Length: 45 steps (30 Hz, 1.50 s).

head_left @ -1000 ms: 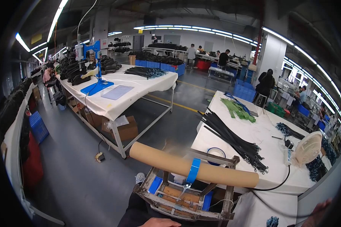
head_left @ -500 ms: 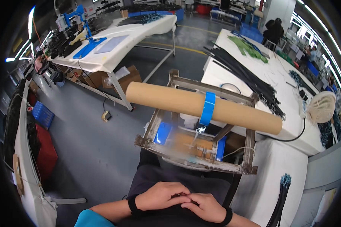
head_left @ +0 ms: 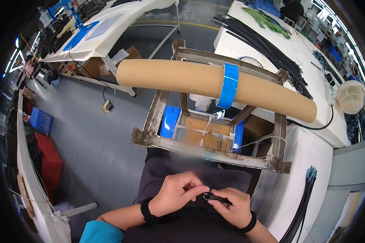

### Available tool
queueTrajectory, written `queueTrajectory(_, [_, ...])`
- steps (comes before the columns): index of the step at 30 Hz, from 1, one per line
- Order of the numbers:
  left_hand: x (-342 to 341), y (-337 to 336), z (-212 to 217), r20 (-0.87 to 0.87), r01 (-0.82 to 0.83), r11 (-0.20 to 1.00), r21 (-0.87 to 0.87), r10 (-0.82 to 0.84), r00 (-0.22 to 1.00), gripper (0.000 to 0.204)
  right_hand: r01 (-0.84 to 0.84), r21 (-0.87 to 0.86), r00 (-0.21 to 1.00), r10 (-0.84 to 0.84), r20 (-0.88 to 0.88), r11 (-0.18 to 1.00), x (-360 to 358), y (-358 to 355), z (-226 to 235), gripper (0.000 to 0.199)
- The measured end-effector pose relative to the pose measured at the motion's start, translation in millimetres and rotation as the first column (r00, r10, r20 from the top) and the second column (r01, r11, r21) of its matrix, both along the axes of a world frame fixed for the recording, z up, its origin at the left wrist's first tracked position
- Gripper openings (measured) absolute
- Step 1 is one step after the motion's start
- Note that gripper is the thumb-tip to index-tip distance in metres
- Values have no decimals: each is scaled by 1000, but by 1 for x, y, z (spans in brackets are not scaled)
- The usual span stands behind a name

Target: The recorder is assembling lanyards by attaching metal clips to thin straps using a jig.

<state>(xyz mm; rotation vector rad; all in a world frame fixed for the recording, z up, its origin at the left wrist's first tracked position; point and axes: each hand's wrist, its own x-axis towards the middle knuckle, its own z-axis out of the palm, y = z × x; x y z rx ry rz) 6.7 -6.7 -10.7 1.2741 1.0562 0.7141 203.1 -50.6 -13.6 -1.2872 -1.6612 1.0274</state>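
Observation:
Over my lap, both hands meet at a short black strap end (head_left: 220,198) with a small shiny metal ring (head_left: 207,196) on it. My right hand (head_left: 236,207) grips the strap between thumb and fingers. My left hand (head_left: 175,194) is closed in a pinch, its thumb and forefinger at the metal ring. The fingers hide much of the piece, so its exact shape is hard to make out. In front of my knees, a long brown cardboard tube (head_left: 170,75) lies across a worn metal frame (head_left: 154,115). A blue band (head_left: 229,85) circles the tube, with a bright metallic piece (head_left: 218,114) hanging below it.
On the right, a white-covered table (head_left: 227,42) holds black straps (head_left: 263,48), green strips (head_left: 265,22) and a white basket-like object (head_left: 350,97). More black straps (head_left: 306,202) hang nearer to me. Blue bins (head_left: 170,121) show inside the frame. Another white table (head_left: 123,24) stands far left.
My hands have moved slightly apart and up, and the black strap end with its metal ring now shows between them. The view has tilted downward.

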Motion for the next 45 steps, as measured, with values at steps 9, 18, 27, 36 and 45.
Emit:
queueTrajectory(9, [-15, 27, -25, 163, -81, 991, 106, 63, 985, 27, 86, 40, 996, -86, 8, 996, 6, -4, 9, 25])
queueTrajectory(18, [1, 18, -31, 199, 43, 997, -66, -29, 979, 15, 57, 122, 997, -62, 35, 991, 8, 10, 21, 31])
queueTrajectory(27, [-20, -18, 2, 327, 143, 942, -304, -37, 944, 16, -40, 259, 986, -4, 164, 965, -10, 24, 11, 32])
queueTrajectory(36, [-22, -11, 16, -3, 107, 975, 194, -109, 994, 23, -106, 311, 971, 31, 238, 944, -8, 26, 8, 33])
queueTrajectory(45, [-18, -2, 23, -342, 247, 784, 569, -48, 938, 15, -121, 236, 974, 70, 217, 964, -6, 25, 10, 32])
